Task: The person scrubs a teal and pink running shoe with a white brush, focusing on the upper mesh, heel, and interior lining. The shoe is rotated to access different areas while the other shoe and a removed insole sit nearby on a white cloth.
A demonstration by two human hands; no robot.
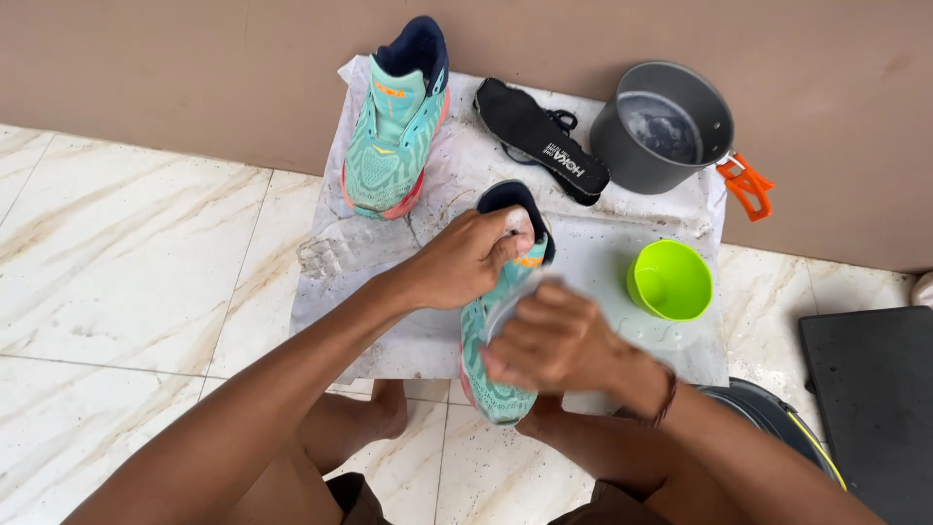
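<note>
A turquoise running shoe (501,384) with a dark collar lies on a wet white cloth (622,248). My left hand (466,261) grips its heel opening. Over the shoe's middle, my right hand (559,340) is closed on a blurred pale object, pressed against the upper; I cannot tell what the object is. The second turquoise shoe (394,122) lies at the cloth's far left. A black insole (539,141) lies beside it.
A grey pot (666,126) of water with an orange handle (746,185) stands at the far right of the cloth. A lime green bowl (671,280) sits near my right hand. A black slab (875,399) lies on the marble floor at right.
</note>
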